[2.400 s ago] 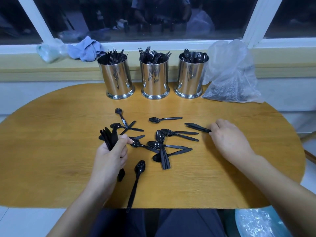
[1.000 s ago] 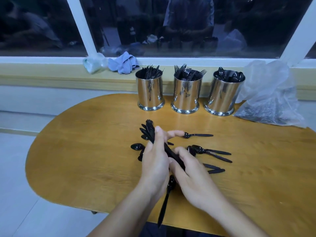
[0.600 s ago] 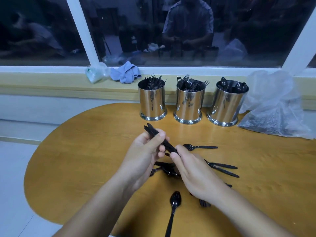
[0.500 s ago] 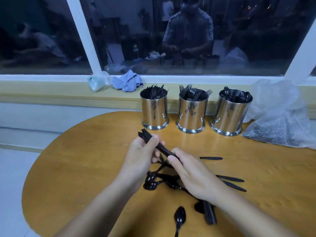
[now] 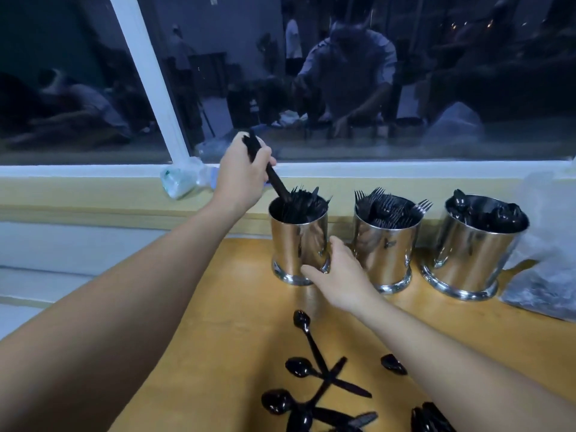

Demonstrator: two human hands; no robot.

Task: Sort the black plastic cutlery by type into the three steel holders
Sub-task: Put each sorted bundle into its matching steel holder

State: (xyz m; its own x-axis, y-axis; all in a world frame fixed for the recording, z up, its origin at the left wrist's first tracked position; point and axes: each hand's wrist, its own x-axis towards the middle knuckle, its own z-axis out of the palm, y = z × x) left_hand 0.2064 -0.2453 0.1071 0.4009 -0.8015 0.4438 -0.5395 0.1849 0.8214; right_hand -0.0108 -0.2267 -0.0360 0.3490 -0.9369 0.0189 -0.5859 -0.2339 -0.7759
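Gripping a bundle of black knives, the left hand has its fingers curled round the handles, thumb side up, and the bundle slants down from the fist so that its lower ends sit inside the mouth of the left holder. That holder already stands full of knives, just below and to the right of those fingers. The right hand lies lower, its fingers loosely spread and straight against the holder's right side near the base, thumb reaching toward the foot; whether they press or only touch cannot be told. Just right of these fingers stands the middle holder with forks in it, tines up, and beyond it the right holder with spoons. A clear plastic bag leans against the far right holder. Nearer the body than the right hand, loose spoons and knives lie crossed on the wooden surface. Behind the left hand, on the window sill, sits a crumpled plastic wrap.
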